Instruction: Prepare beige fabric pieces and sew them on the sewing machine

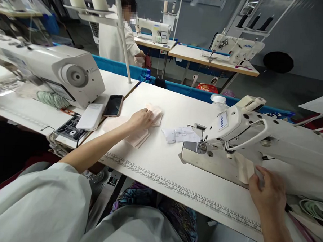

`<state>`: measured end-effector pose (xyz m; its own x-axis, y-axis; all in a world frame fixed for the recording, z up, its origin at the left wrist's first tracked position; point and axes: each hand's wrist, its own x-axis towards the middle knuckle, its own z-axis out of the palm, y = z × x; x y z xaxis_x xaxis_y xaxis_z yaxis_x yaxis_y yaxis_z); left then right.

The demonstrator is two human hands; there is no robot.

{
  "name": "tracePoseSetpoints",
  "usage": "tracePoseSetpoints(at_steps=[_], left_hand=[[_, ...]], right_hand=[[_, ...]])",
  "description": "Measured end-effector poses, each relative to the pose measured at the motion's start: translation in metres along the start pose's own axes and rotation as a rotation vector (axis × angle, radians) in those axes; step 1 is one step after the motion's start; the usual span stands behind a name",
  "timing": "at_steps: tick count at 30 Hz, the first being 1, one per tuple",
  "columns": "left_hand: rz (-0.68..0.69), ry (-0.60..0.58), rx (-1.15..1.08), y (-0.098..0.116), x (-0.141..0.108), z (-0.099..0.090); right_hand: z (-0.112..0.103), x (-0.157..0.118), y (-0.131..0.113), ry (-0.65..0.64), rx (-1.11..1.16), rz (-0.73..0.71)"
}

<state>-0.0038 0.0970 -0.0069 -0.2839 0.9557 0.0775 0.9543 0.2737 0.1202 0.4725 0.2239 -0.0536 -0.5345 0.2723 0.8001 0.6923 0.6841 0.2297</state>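
Over a pile of pale pink fabric pieces (139, 139), my left hand (141, 119) has its fingers curled closed on a small folded fabric piece (156, 115). My right hand (268, 190) is at the right, beside the bed of the sewing machine (242, 121). Its thumb and forefinger close on the end of a cream fabric piece (244, 169), which lies under the machine's arm. A white printed paper slip (181, 134) lies between the pile and the needle area, partly over the machine's plate.
A phone (113, 106) and a white power bank (90, 116) lie left of the pile, near a second sewing machine (72, 71). A printed ruler (179, 190) runs along the front edge. Scissors-like pink handles (304, 229) lie far right. Another person (111, 39) stands behind.
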Motion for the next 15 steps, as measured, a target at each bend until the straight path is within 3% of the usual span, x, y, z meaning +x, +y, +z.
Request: tracePoseSetpoints(at_steps=[7, 11, 15], left_hand=[[0.071, 0.000, -0.033, 0.006, -0.007, -0.007], [0.106, 0.062, -0.088, -0.001, -0.004, -0.007], [0.162, 0.054, -0.153, -0.010, 0.008, -0.005]], right_hand=[[-0.003, -0.002, 0.000, -0.043, 0.013, 0.063], [-0.002, -0.005, 0.001, -0.055, -0.005, 0.111], [-0.002, -0.004, 0.002, -0.019, -0.036, 0.068]])
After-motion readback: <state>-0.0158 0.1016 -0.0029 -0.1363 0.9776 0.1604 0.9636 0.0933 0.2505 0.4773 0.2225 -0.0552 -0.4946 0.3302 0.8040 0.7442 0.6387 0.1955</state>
